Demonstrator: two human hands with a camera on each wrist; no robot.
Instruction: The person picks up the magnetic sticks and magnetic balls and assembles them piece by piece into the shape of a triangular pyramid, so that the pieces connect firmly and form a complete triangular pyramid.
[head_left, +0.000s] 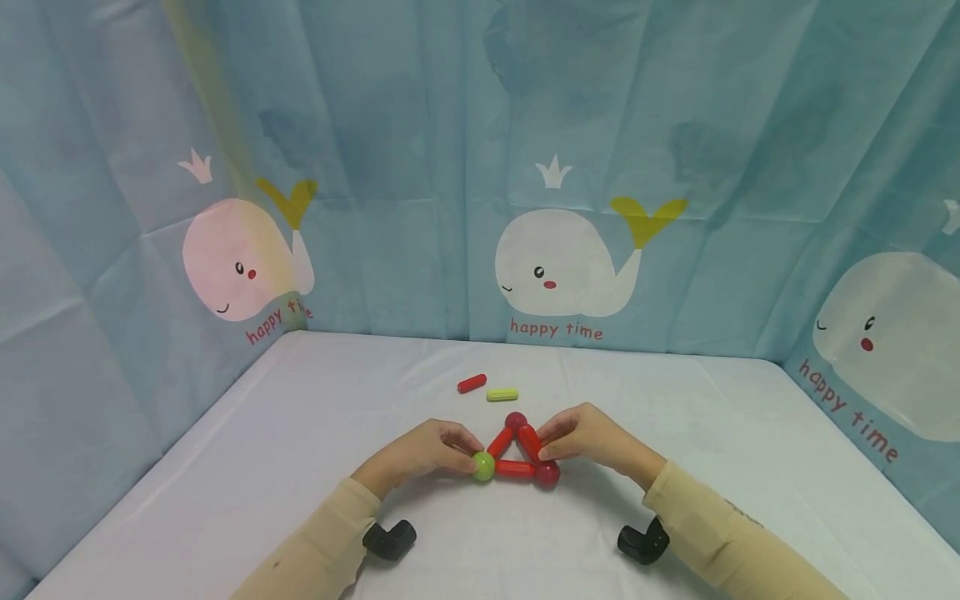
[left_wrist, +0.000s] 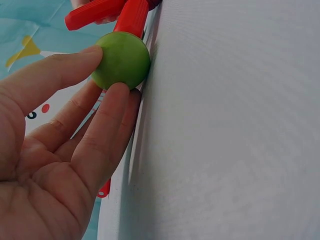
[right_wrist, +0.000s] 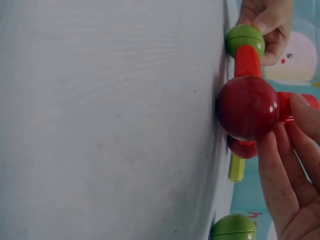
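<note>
On the white table, red rods and balls form a triangle in the head view. Its left corner is a green ball (head_left: 483,467), pinched by my left hand (head_left: 427,454) between thumb and fingertips. A red rod (head_left: 515,469) runs along the near side to a dark red ball (head_left: 547,474). Another red rod (head_left: 500,442) leads to the far dark red ball (head_left: 516,422). My right hand (head_left: 581,433) pinches the right-hand red rod (head_left: 529,442), which rises from the near red ball (right_wrist: 247,108). In the left wrist view, this rod's upper end (left_wrist: 74,21) stands up off the table.
Beyond the triangle lie a loose red rod (head_left: 472,383) and a yellow-green rod (head_left: 502,395). A second green ball (right_wrist: 234,228) shows low in the right wrist view. Black wrist-camera mounts (head_left: 390,540) sit under both sleeves. A blue whale-print curtain (head_left: 420,167) surrounds the table.
</note>
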